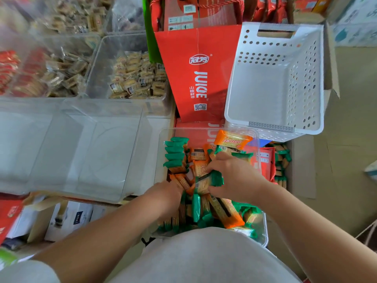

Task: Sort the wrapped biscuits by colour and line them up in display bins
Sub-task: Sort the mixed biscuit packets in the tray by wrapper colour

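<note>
A clear plastic bin (263, 231) in front of me holds a jumble of green-wrapped and orange-wrapped biscuits. A row of green packs (174, 153) stands on edge along its left wall. An orange pack (231, 139) leans on the far rim. My right hand (234, 176) is inside the bin, its fingers curled round a green-wrapped biscuit (208, 180). My left hand (165, 194) reaches into the near left of the bin among orange packs (181, 181); its fingertips are hidden, so its grip is unclear.
A large clear bin (67, 148) with nothing in it sits to the left. A white perforated basket (275, 82) stands at the back right. Red juice cartons (199, 78) lie behind the working bin. Clear bins of other snacks (132, 76) fill the back left. More green packs (282, 166) lie at the right.
</note>
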`<action>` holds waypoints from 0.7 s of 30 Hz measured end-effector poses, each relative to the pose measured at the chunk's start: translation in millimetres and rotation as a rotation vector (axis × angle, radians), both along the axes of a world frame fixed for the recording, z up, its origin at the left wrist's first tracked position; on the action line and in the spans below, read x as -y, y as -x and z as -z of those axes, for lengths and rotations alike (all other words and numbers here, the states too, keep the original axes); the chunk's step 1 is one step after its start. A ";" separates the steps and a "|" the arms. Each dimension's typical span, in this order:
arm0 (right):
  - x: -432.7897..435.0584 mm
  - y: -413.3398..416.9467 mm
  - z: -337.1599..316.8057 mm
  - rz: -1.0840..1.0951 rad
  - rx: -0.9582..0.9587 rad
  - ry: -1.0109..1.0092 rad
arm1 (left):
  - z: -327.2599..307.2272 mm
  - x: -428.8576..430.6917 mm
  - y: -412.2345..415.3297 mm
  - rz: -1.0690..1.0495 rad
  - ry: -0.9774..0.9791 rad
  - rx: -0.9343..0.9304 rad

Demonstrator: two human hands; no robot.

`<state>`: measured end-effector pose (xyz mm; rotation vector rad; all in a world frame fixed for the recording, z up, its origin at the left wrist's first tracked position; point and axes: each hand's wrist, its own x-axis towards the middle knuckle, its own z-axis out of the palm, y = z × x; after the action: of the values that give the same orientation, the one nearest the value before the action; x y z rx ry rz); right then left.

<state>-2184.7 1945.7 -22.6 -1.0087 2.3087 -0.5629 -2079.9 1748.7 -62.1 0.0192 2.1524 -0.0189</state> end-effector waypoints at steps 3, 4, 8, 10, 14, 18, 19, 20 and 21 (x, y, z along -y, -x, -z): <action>2.9 -2.7 7.0 0.000 0.043 0.056 | -13.2 1.7 -13.4 0.091 0.012 -0.201; 3.9 -3.6 9.6 -0.001 0.053 0.074 | -16.2 2.1 -20.8 0.112 0.008 -0.282; 6.8 -5.2 18.9 -0.008 0.064 0.101 | -28.1 -2.5 -43.4 -0.046 -0.084 -0.445; 6.8 -5.2 21.8 -0.005 0.074 0.110 | -30.2 -8.1 -49.0 -0.118 -0.118 -0.516; 5.9 -7.3 25.2 0.019 0.055 0.135 | -23.4 -17.7 -54.9 -0.314 -0.186 -0.571; 6.4 -9.0 27.0 0.067 0.039 0.155 | -11.2 -16.5 -52.0 -0.413 -0.213 -0.575; 6.8 -9.6 26.2 0.080 0.040 0.164 | -9.5 -15.6 -50.6 -0.436 -0.223 -0.560; 7.5 -10.6 24.7 0.094 0.038 0.175 | -8.7 -14.5 -49.3 -0.460 -0.237 -0.552; 8.5 -11.7 22.9 0.112 0.032 0.192 | -9.1 -13.1 -48.3 -0.485 -0.259 -0.552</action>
<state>-2173.0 1937.2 -45.5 -0.9524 2.3274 -0.8531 -2031.6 1761.8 -53.0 -0.3992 2.6363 0.5971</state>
